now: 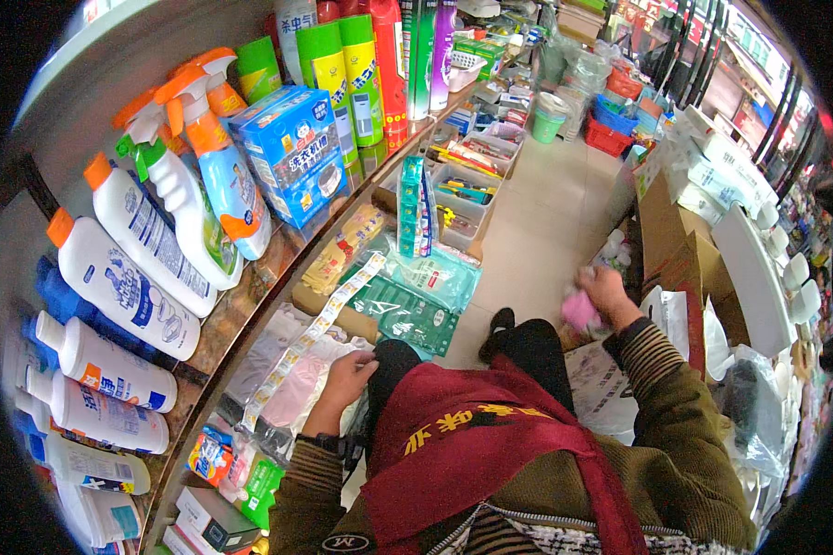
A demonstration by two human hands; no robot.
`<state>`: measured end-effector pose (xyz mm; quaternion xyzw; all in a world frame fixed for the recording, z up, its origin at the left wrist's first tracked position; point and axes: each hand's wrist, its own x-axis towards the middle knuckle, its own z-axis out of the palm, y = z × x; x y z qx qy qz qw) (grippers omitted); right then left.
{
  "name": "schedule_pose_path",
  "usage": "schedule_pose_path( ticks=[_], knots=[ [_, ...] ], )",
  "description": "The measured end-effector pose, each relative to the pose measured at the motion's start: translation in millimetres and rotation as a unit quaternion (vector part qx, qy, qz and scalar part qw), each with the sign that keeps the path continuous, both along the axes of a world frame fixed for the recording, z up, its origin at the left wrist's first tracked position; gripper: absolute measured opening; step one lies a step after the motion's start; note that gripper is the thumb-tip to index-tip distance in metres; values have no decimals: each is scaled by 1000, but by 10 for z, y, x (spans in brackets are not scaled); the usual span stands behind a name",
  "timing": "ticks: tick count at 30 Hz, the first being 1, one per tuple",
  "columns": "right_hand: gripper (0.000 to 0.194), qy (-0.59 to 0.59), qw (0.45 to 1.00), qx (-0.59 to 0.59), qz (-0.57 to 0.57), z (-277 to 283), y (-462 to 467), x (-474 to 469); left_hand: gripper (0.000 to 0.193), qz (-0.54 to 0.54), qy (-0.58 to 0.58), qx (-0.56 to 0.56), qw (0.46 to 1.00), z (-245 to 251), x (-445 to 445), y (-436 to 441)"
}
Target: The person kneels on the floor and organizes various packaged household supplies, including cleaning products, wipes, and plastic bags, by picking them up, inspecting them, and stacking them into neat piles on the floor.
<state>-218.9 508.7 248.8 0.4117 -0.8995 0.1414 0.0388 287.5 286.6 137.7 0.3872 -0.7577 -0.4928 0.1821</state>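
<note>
My right hand (600,290) reaches to the right of my knees, its fingers curled at the top of a soft pink item (581,311). That item is blurred, so I cannot tell its exact kind. My left hand (346,383) is beside my left knee, fingers drawn together, with nothing visible in them. Close to it lie pink and white plastic packs (298,388) and a long strip of small printed sachets (312,333). Green plastic packs (406,316) rest just beyond my left knee. A dark red apron (465,451) covers my lap.
A curved shelf (257,305) on the left bears cleaner bottles (128,284), spray bottles (215,159), aerosol cans (361,83) and a blue box (295,156). Grey bins (468,191) line the tiled floor (527,229). On the right stand an open cardboard carton (673,243) and a white panel (753,277).
</note>
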Motion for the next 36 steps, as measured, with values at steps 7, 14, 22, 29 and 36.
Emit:
schedule_pose_path(
  ticks=[7, 14, 22, 29, 36],
  knots=[
    [33, -868, 404, -222, 187, 133, -540, 1025, 42, -20, -1, 213, 977, 138, -873, -575],
    [31, -907, 326, -220, 151, -789, -704, 1424, 47, 41, -5, 249, 968, 89, -1803, -1314],
    [38, -999, -4, -25, 23, -2065, -595, 1077, 65, 120, 9, 101, 988, -250, -2866, -2360],
    [38, -972, 219, 4, 82, -2032, -655, 1120, 74, 170, -1, -121, 978, -679, -3417, -2882],
    [44, -755, 598, 168, 211, -1761, -495, 867, 46, 171, 50, -53, 982, -582, -3269, -2421]
  ],
)
